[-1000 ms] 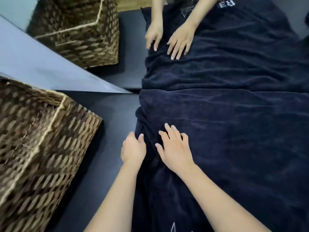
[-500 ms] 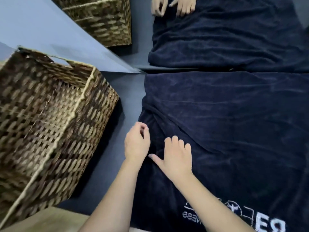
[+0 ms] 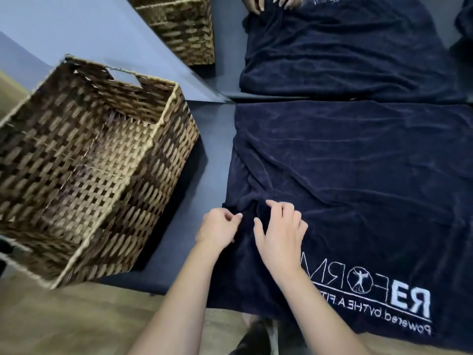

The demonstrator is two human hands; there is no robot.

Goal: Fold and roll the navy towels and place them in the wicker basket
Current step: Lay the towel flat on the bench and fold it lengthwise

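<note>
- Where the navy towel (image 3: 358, 188) lies spread across the dark table (image 3: 212, 155), both hands work at its left edge, close to the near side.
- Left hand (image 3: 218, 230): fingers curled, pinching the towel's left edge where the cloth bunches into a small ridge.
- Right hand (image 3: 280, 230): just beside the left, thumb and curled fingers gathering a fold of the same bunched cloth.
- From that gather, creases fan out up and to the right over the towel; the rest of it lies fairly flat.
- White lettering (image 3: 384, 301) with a small round figure emblem sits on the towel's near right corner, reading reversed from this view.
- The towel's near edge hangs a little over the table's front, above a wood-toned floor (image 3: 64, 324).
- Wicker basket (image 3: 84, 160): left of the towel on the table, apart from it, its open top showing a bare woven interior; a handle cut-out shows in its far wall.
- A mirror (image 3: 107, 39) stands along the far side of the table and shows a second image of the basket, the towel and the two hands at the top edge of the view.
- A dark shoe (image 3: 252, 339) shows below the table's front edge, between the forearms.
</note>
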